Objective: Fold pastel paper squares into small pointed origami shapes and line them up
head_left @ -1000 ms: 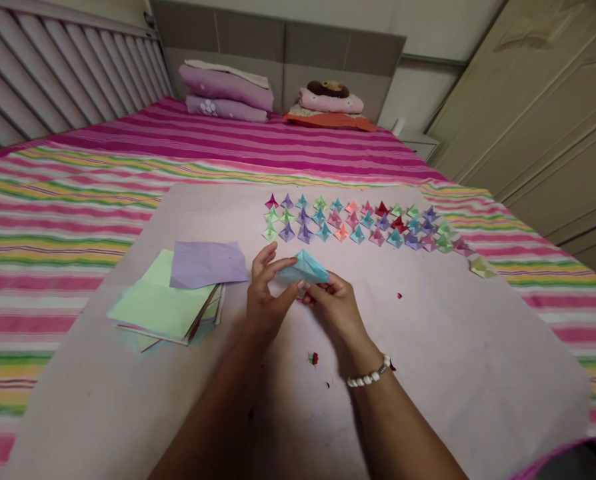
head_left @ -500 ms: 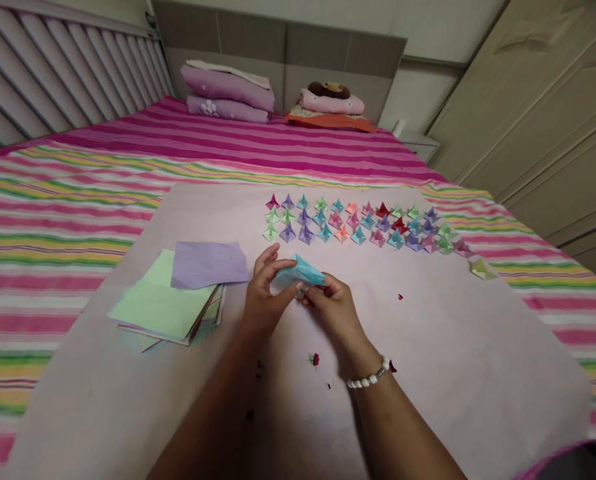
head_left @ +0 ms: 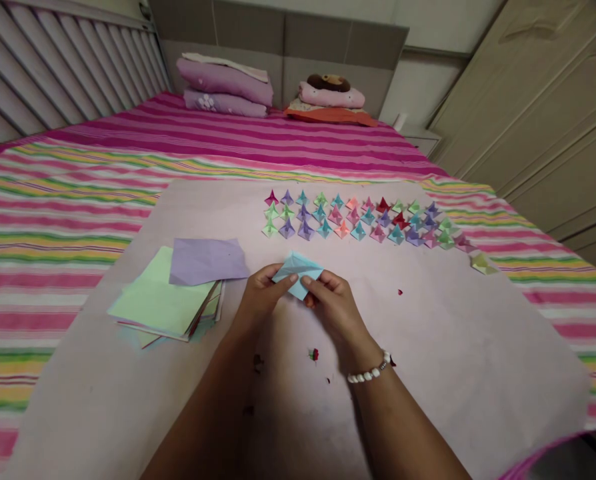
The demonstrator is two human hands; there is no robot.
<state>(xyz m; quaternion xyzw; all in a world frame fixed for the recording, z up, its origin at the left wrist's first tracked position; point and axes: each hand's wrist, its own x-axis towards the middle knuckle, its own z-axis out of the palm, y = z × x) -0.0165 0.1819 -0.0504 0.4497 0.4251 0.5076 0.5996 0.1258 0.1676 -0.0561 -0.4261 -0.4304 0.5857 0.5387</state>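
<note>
A light blue folded paper [head_left: 298, 264] is held up between both hands, its face showing a diamond-like outline with crease lines. My left hand [head_left: 265, 291] pinches its left corner, thumb laid across the front. On the other side my right hand [head_left: 334, 298] grips the right corner, its thumb also on the front and the fingers behind. A white beaded bracelet [head_left: 371, 375] circles my right wrist. Beyond the hands stand rows of small folded paper pieces [head_left: 354, 215] in several colours.
To the left lies a stack of green paper sheets [head_left: 161, 300] with a purple sheet [head_left: 208, 261] over its corner. A yellowish folded piece [head_left: 484, 264] sits at the far right. Small dark and red scraps [head_left: 315, 355] dot the pale sheet. Folded bedding [head_left: 225, 87] rests at the headboard.
The blue paper has been turned and flattened toward me, so its diamond face shows. My left fingers, raised before, now close around its left corner.
</note>
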